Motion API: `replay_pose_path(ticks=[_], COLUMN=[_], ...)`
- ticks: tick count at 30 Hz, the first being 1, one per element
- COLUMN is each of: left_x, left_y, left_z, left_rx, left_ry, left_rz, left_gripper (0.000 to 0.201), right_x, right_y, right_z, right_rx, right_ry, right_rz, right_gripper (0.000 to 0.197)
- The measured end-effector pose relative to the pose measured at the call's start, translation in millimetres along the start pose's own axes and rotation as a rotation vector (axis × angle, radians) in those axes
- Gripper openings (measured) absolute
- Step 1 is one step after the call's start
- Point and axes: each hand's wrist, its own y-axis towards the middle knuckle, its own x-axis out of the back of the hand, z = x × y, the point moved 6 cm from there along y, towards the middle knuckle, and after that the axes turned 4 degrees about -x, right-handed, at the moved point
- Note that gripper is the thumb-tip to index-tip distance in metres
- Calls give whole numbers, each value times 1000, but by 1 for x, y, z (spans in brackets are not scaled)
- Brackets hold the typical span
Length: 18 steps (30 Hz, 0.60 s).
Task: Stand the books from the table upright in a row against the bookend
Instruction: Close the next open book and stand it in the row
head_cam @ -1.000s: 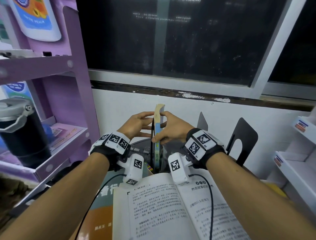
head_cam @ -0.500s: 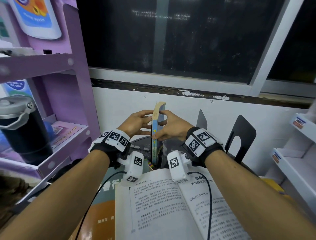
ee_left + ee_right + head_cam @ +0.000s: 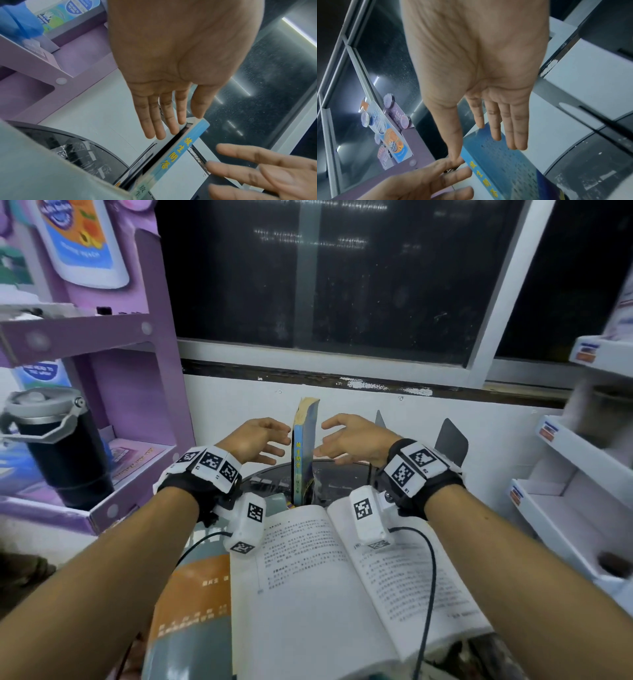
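Flanking upright book [image 3: 304, 450], fingers [image 3: 274, 451] apart

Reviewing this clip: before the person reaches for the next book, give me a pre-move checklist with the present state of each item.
1. Blue book standing upright on the table: ok.
2. Left hand clear of the blue book: cannot tell; the fingers are straight, but in the left wrist view the fingertips sit at its top edge.
3. Right hand free: ok, open with a gap to the cover.
4. Blue book backed by a bookend: cannot tell; a dark plate lies against its left side, while this one stands apart to the right.
5. Next book ready: not ok, the open book lies flat with pages spread.
6. Grey-and-orange book reachable: ok, lying flat, part covered.
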Motion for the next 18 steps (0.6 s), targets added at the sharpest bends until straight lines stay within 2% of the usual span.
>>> replay_pose_path(ticks=[10, 13, 18], left_x=[-24, -30, -32], left_y=[-56, -69, -84], left_z=[12, 21, 31], left_rx=[140, 205, 286], left_ry=[232, 338, 501], left_rz=[153, 211, 255], left_gripper=[20, 23, 36], right_x=[33, 36, 46], right_y=[-74, -88, -102], right_z=[-65, -86, -105], right_rx=[-198, -281, -333], right_ry=[-393, -445, -423], right_rz=[-32, 3, -3], right_gripper=[39, 43, 55])
